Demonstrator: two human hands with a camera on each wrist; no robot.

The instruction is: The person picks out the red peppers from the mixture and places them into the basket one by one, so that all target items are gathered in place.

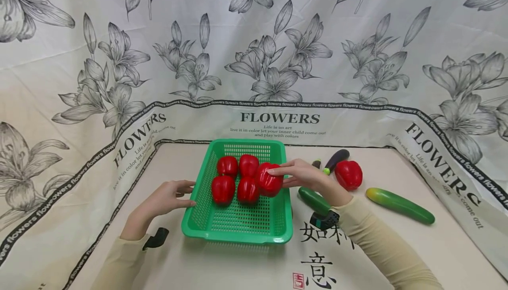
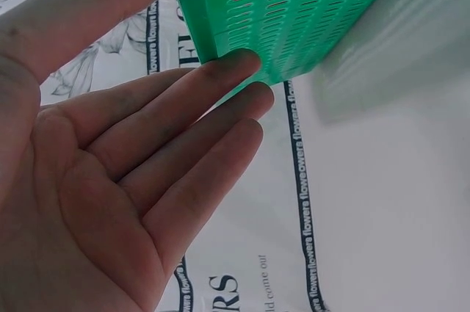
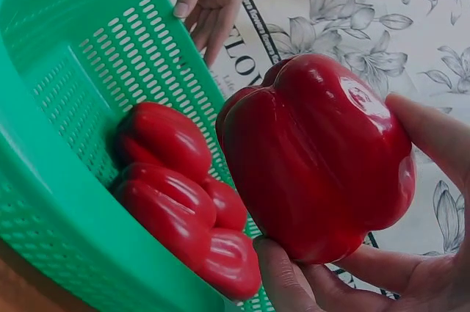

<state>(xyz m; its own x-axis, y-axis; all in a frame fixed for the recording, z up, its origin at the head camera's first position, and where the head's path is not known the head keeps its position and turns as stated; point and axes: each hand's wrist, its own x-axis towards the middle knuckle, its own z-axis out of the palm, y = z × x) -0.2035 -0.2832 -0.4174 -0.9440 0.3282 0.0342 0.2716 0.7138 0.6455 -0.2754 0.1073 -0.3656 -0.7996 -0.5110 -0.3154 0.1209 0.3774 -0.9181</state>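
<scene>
A green plastic basket (image 1: 238, 236) with slotted walls stands on the table, holding several red bell peppers (image 1: 223, 189). Over its right part, my right hand (image 1: 303, 175) grips another red bell pepper (image 3: 316, 158) between thumb and fingers; in the right wrist view it is raised above the others. At the basket's left side is my left hand (image 1: 172, 197), its thumb at the rim. In the left wrist view the palm (image 2: 95, 194) shows and the fingers stretch out almost straight beside the outer wall, which the fingertips touch or nearly touch.
Right of the basket lie a red bell pepper (image 1: 349, 175), a dark eggplant (image 1: 337, 159), a green cucumber (image 1: 315, 199) partly behind my right forearm, and a long green vegetable with a yellow end (image 1: 401, 205). A flower-printed cloth (image 1: 278, 83) hangs behind the table.
</scene>
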